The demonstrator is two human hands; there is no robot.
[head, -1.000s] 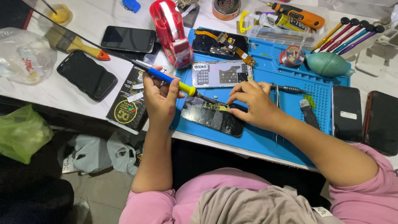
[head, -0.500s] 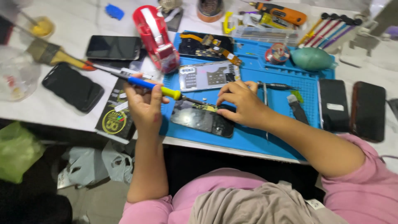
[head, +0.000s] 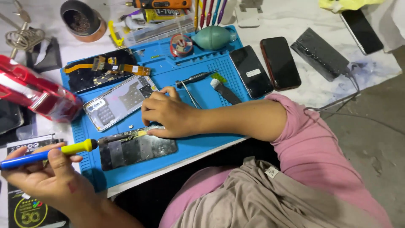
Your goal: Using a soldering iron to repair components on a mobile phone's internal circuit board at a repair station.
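Note:
My left hand (head: 46, 175) grips a soldering iron (head: 46, 153) with a blue handle and yellow collar, its tip at the left edge of a dark opened phone (head: 135, 147). That phone lies on the blue work mat (head: 198, 145) near the table's front edge. My right hand (head: 168, 114) rests on the mat, fingers curled, pressing down on the top edge of the dark phone. Just beyond it lies a silver phone frame (head: 118, 101) with its insides exposed. A black phone part with an orange flex cable (head: 105, 69) lies farther back.
A red tool (head: 33, 95) sits at the left. On the mat lie a screwdriver (head: 194, 78), tweezers (head: 190, 95), a small brush (head: 225, 90), a solder reel (head: 181, 45) and a green rubber blower (head: 213, 37). Phones (head: 280, 63) lie to the right, a round tin (head: 82, 20) at the back.
The view has swung right and closer. My left hand with the soldering iron has pulled back toward the left edge; my right hand stays on the dark phone.

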